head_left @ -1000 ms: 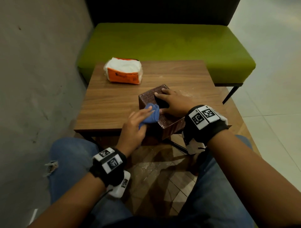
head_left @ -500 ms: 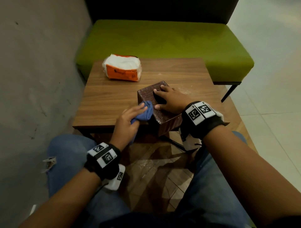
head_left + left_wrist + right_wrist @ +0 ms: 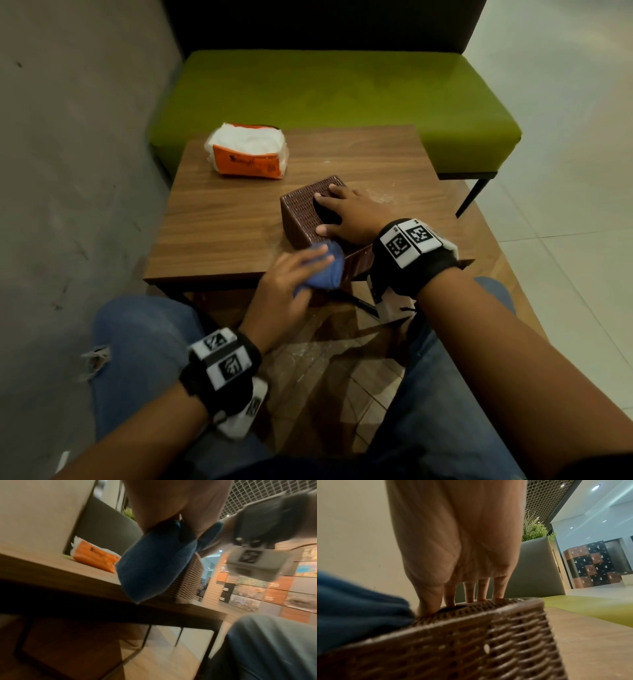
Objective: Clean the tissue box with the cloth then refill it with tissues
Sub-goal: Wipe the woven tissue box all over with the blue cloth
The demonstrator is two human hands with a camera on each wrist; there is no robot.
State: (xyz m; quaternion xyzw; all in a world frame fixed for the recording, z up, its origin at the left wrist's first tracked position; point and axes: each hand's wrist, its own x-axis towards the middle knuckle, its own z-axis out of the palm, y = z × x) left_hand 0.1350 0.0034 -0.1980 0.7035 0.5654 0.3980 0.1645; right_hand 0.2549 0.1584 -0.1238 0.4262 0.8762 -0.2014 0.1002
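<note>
The brown woven tissue box [image 3: 301,212] stands near the front edge of the wooden table [image 3: 233,219]. My right hand [image 3: 337,214] rests on its top with spread, straight fingers around the dark opening; in the right wrist view the fingertips [image 3: 481,597] press on the box [image 3: 471,642]. My left hand [image 3: 301,263] holds the blue cloth [image 3: 325,267] against the box's near left corner. In the left wrist view the cloth [image 3: 154,566] hangs from that hand over the table edge. The orange tissue pack [image 3: 246,150] lies at the table's far left.
A green bench [image 3: 329,96] runs behind the table, with a grey wall [image 3: 68,171] at the left. My knees in jeans [image 3: 137,342] sit below the table's front edge. Tiled floor [image 3: 565,205] lies to the right.
My left hand has slid the cloth along the box's left top edge toward me, down to its near corner. The right hand has stayed on the box's top.
</note>
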